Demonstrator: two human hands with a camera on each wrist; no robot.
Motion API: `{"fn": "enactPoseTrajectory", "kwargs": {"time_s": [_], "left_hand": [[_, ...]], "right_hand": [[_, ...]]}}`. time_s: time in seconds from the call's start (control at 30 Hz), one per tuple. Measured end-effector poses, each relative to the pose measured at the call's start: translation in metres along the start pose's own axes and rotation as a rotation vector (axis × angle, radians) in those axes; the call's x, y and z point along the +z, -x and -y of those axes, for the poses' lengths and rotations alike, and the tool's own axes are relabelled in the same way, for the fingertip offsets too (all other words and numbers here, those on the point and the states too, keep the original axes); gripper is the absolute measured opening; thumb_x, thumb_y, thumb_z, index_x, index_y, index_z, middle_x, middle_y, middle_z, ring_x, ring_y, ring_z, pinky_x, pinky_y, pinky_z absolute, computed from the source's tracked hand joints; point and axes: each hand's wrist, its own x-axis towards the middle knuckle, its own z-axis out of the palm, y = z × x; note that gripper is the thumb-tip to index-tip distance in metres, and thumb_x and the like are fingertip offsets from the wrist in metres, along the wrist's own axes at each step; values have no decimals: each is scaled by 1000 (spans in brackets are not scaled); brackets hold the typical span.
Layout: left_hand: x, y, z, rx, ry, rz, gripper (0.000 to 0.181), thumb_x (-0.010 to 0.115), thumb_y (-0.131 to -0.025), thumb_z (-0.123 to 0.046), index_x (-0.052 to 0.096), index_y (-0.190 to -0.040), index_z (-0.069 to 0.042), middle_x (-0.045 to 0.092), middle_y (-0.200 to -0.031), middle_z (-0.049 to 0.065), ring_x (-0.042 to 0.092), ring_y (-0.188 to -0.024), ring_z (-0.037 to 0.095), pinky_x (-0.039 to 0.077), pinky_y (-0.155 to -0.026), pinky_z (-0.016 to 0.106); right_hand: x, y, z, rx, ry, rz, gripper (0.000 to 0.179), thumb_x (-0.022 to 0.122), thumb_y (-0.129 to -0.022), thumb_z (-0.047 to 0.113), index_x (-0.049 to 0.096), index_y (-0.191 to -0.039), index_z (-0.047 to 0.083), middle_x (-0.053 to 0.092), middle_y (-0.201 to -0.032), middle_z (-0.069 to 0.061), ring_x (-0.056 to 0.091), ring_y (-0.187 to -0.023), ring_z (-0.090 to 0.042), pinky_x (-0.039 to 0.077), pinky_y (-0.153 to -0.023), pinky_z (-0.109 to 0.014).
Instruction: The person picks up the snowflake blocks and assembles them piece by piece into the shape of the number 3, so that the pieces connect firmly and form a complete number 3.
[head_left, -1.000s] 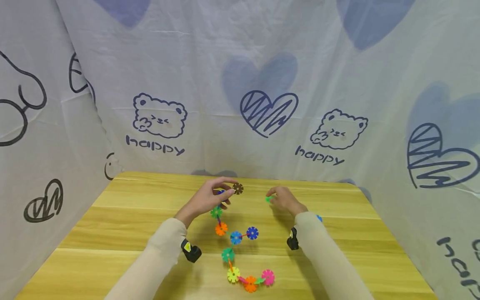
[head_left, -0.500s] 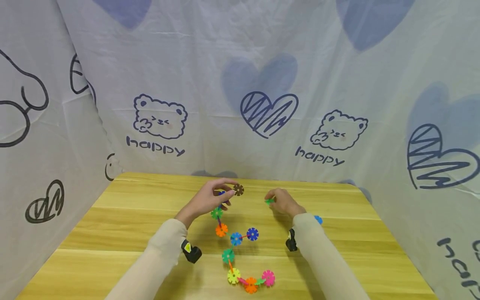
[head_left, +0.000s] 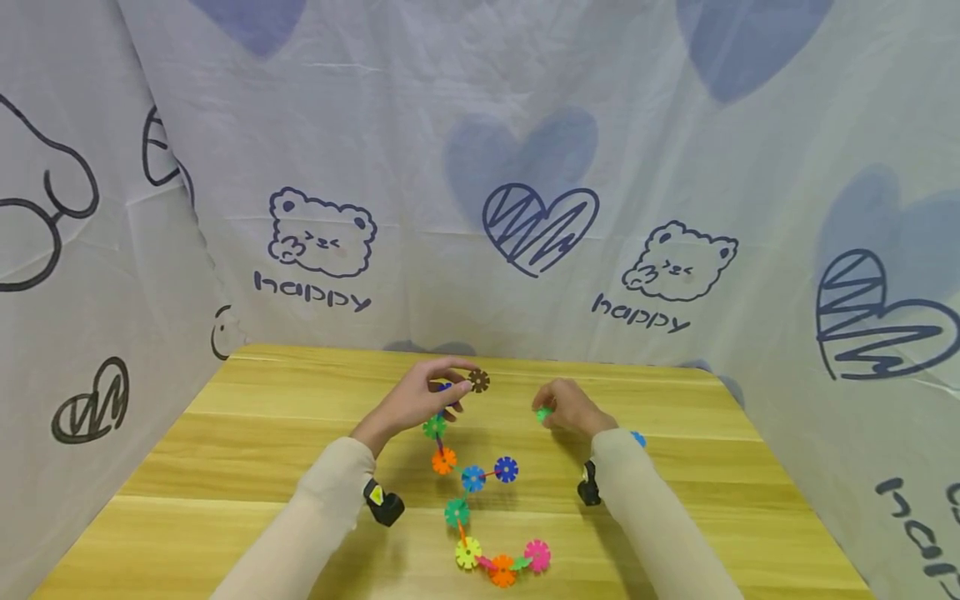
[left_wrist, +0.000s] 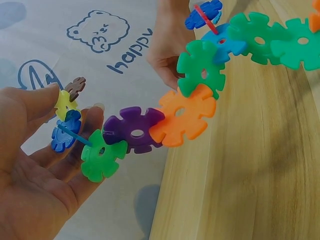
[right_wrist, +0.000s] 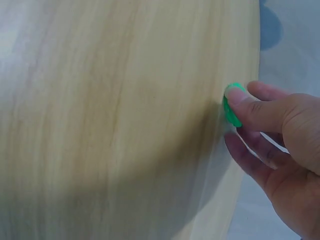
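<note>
My left hand (head_left: pixel 420 397) pinches a yellow notched plastic disc (left_wrist: pixel 65 105) between thumb and finger, near one end of a chain of interlocking snowflake discs. At that end a brown disc (head_left: pixel 478 381) sticks out past the fingertips. From the hand the chain runs through a blue disc (left_wrist: pixel 63 136), a green disc (left_wrist: pixel 102 156), a purple disc (left_wrist: pixel 134 129) and an orange disc (left_wrist: pixel 182 115). It curves toward the near side, ending at a pink disc (head_left: pixel 537 556). To the right, apart from the chain, my right hand (head_left: pixel 573 405) pinches a loose green disc (right_wrist: pixel 232 106).
A blue disc (head_left: pixel 638 438) lies partly hidden behind the right sleeve. A dark blue disc (head_left: pixel 506 469) branches off the chain's middle. The wooden table (head_left: pixel 255 450) meets a printed white cloth (head_left: pixel 420 275) at the back and sides.
My right hand has shifted slightly toward the near side, and the green disc in it has turned to show more of its face. The left hand and the chain are almost still.
</note>
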Motion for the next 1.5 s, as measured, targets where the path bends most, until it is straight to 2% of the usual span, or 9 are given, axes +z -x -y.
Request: {"fn": "enactPoseTrajectory", "kwargs": {"time_s": [0.23,0.43,0.57,0.73,0.87,1.03,1.13,1.3,1.5], "left_hand": [[0,0,1,2,-3,4,38,59,-106,-20,59,-144,-12,67,-125,22,71,-83,21,65,-73,41],[1,0,0,1,-5,6,38,59,-106,-20,59,-143,-13,66,-126,24,71,-83,21,65,-73,40],[1,0,-1,2,-6,6,38,59,-106,-20,59,-144,-12,66,-127,25,71,-83,21,64,-77,49],[2,1,-1,-3,-4,12,39,58,-107,-20,58,-144,-11,65,-127,26,71,-84,21,62,-81,58],[2,1,-1,-1,-17,11,39,58,-107,-20,58,-144,-11,67,-124,21,71,-85,22,64,-79,51],[3,1,0,-2,-27,7,37,59,-106,-21,59,-143,-15,69,-119,20,71,-84,22,65,-76,44],[3,1,0,-9,-34,6,37,59,-106,-21,59,-143,-17,69,-118,19,71,-83,21,65,-76,45],[2,1,-1,-13,-45,11,39,58,-107,-19,57,-145,-16,67,-122,20,72,-82,21,65,-77,46],[3,1,0,-12,-24,23,42,58,-107,-19,55,-148,-17,64,-127,24,71,-84,21,64,-79,50]], "right_hand": [[-8,7,0,-16,-18,-2,18,80,-81,-7,80,-97,2,76,-93,-10,64,-85,-19,58,-79,-36],[-15,9,0,-21,-84,-7,17,79,-85,-3,79,-102,0,75,-89,-10,62,-77,-15,56,-70,-29],[-19,9,2,-28,-156,6,18,78,-88,-2,78,-106,-3,71,-83,-12,64,-68,-17,56,-63,-27],[-24,9,6,-53,-219,20,20,76,-89,-1,76,-109,-7,72,-79,-14,66,-63,-20,61,-65,-40],[-28,10,12,-64,-265,6,22,76,-89,-2,75,-110,-7,72,-81,-16,67,-65,-18,63,-70,-47],[-30,13,18,-87,-311,-9,21,76,-89,-2,76,-111,-5,72,-84,-17,71,-69,-22,64,-69,-37],[-30,13,21,-109,-323,-19,22,76,-89,-2,75,-110,-7,73,-85,-19,72,-70,-24,63,-67,-34],[-29,14,29,-91,-349,-39,24,75,-90,-3,74,-114,-7,71,-89,-19,74,-76,-25,64,-70,-33],[-29,15,47,-82,-389,-72,23,73,-91,-5,76,-114,-3,68,-95,-18,76,-82,-24,65,-74,-36]]}}
